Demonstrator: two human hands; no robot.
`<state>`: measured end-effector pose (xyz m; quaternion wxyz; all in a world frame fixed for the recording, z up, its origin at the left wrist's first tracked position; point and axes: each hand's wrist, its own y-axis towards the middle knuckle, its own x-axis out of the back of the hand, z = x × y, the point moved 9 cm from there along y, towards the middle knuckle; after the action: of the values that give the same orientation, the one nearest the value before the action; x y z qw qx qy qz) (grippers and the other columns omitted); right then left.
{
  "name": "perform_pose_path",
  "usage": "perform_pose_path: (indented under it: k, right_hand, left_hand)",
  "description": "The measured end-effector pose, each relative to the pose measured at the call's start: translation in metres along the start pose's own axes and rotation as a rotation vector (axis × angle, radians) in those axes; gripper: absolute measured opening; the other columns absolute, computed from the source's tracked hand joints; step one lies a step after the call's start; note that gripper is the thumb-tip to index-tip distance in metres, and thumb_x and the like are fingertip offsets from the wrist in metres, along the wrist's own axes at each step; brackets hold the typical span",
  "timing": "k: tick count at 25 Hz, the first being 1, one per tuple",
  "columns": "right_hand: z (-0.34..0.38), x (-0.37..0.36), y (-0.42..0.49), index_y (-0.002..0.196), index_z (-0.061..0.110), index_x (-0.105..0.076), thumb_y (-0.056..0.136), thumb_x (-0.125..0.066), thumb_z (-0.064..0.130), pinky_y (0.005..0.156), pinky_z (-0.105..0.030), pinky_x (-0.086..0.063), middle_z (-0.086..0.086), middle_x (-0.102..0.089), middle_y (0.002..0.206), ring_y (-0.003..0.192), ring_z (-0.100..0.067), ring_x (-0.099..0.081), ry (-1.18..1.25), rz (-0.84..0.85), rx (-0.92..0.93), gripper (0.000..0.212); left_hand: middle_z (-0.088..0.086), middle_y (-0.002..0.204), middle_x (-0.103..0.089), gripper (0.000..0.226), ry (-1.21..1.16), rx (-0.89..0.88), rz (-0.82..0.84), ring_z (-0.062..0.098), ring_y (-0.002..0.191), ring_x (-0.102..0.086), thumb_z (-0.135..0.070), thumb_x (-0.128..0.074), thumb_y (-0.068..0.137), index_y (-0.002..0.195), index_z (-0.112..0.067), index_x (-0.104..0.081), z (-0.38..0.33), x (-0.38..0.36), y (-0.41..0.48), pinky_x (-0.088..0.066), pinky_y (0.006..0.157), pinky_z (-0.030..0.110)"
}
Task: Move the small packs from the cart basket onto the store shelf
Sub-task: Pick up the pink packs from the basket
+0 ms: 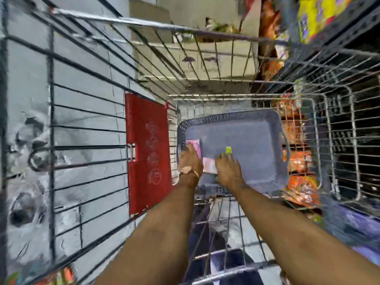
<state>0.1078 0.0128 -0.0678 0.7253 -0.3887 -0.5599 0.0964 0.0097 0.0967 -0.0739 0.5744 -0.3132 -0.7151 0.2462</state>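
Note:
A grey plastic basket (253,132) rests at the bottom of a wire cart. Both my arms reach down into it. My left hand (190,161) lies on a pink small pack (195,145) at the basket's left wall, fingers curled over it. My right hand (228,169) is palm down in the basket, its fingers touching a small yellow-green pack (228,149). A second pink pack (209,165) lies between my two hands, partly covered by them. The picture is blurred, so neither hand's grip is plain to see.
The cart's wire walls (86,128) rise all around the basket, with a red plastic flap (147,153) on the left side. Store shelves with orange snack packs (298,161) and yellow bags (316,15) stand to the right. A cardboard box (197,62) sits beyond the cart.

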Motion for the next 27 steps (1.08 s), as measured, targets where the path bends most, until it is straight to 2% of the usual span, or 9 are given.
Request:
perform_pose_path:
  k: [6, 8, 10, 12, 15, 17, 19, 23, 27]
  right_hand:
    - [-0.023, -0.011, 0.016, 0.128, 0.011, -0.044, 0.078, -0.070, 0.018, 0.092, -0.040, -0.047, -0.011, -0.054, 0.129, 0.120, -0.031, -0.052, 0.070, 0.003, 0.001, 0.057]
    - [-0.057, -0.002, 0.011, 0.127, 0.006, -0.047, 0.076, -0.074, 0.028, 0.090, -0.039, -0.050, -0.018, -0.059, 0.125, 0.114, -0.036, -0.058, 0.438, 0.025, -0.160, 0.062]
    - [-0.094, 0.008, 0.000, 0.116, 0.000, -0.054, 0.086, -0.064, 0.030, 0.081, -0.037, -0.051, -0.026, -0.062, 0.118, 0.106, -0.039, -0.062, 0.894, 0.027, -0.378, 0.043]
    - [-0.115, 0.019, -0.021, 0.100, 0.002, -0.056, 0.095, -0.049, 0.018, 0.086, -0.047, -0.052, -0.027, -0.056, 0.107, 0.089, -0.036, -0.060, 1.481, 0.019, -0.548, 0.018]
    - [-0.130, 0.049, -0.053, 0.086, 0.006, -0.051, 0.099, -0.041, 0.010, 0.099, -0.057, -0.046, -0.022, -0.056, 0.089, 0.072, -0.029, -0.055, 1.980, -0.005, -0.541, 0.017]
    - [-0.144, 0.078, -0.090, 0.095, 0.006, -0.054, 0.099, -0.042, 0.010, 0.084, -0.046, -0.055, -0.017, -0.060, 0.081, 0.069, -0.025, -0.060, 2.096, -0.085, -0.458, 0.013]
    - [-0.160, 0.106, -0.138, 0.092, 0.009, -0.058, 0.097, -0.044, 0.008, 0.062, -0.036, -0.062, -0.011, -0.070, 0.070, 0.060, -0.021, -0.069, 2.231, -0.243, -0.360, 0.015]
    - [-0.191, 0.137, -0.253, 0.093, 0.012, -0.065, 0.096, -0.047, 0.003, 0.062, -0.027, -0.063, -0.004, -0.079, 0.074, 0.065, -0.016, -0.075, 2.308, -0.684, -0.194, 0.020]
    - [-0.223, 0.139, -0.385, 0.120, 0.013, -0.060, 0.086, -0.059, 0.008, 0.071, -0.033, -0.058, -0.011, -0.075, 0.105, 0.083, -0.024, -0.074, 2.237, -1.046, -0.149, 0.035]
  left_hand:
    - [0.022, 0.138, -0.048, 0.084, 0.121, 0.037, -0.005, 0.038, 0.120, -0.056, -0.038, -0.060, 0.088, 0.148, -0.003, -0.013, -0.018, -0.004, 0.017, -0.049, 0.096, 0.044]
    - [0.022, 0.140, -0.048, 0.086, 0.083, 0.080, 0.019, 0.037, 0.126, -0.051, -0.045, -0.064, 0.082, 0.145, -0.001, -0.026, -0.021, -0.002, 0.017, -0.046, 0.103, 0.044]
    - [0.023, 0.131, -0.057, 0.077, 0.006, 0.082, 0.002, 0.038, 0.120, -0.056, -0.051, -0.069, 0.074, 0.130, -0.002, -0.050, -0.035, 0.005, 0.007, -0.049, 0.098, 0.042]
    - [0.026, 0.121, -0.062, 0.069, -0.170, 0.015, -0.025, 0.039, 0.112, -0.059, -0.047, -0.074, 0.071, 0.118, 0.001, -0.057, -0.064, 0.013, -0.013, -0.053, 0.091, 0.042]
    - [0.022, 0.104, -0.063, 0.054, -0.672, -0.029, 0.028, 0.032, 0.084, -0.068, -0.030, -0.083, 0.070, 0.101, -0.003, -0.048, -0.110, 0.022, -0.055, -0.061, 0.066, 0.043]
    - [0.018, 0.090, -0.061, 0.045, -0.899, -0.145, 0.084, 0.014, 0.050, -0.064, -0.018, -0.081, 0.075, 0.096, -0.011, -0.042, -0.148, 0.030, -0.092, -0.054, 0.041, 0.023]
    - [0.015, 0.086, -0.061, 0.039, -1.004, -0.291, 0.146, 0.003, 0.040, -0.058, -0.010, -0.076, 0.080, 0.099, -0.012, -0.042, -0.184, 0.043, -0.136, -0.050, 0.035, 0.016]
    - [0.007, 0.091, -0.063, 0.037, -1.029, -0.586, 0.328, 0.003, 0.059, -0.066, 0.007, -0.065, 0.085, 0.109, -0.012, -0.044, -0.241, 0.061, -0.247, -0.057, 0.046, 0.018]
    - [0.031, 0.120, -0.061, 0.044, -0.954, -0.823, 0.540, 0.029, 0.094, -0.061, 0.013, -0.062, 0.084, 0.122, -0.004, -0.048, -0.278, 0.041, -0.370, -0.055, 0.084, 0.054]
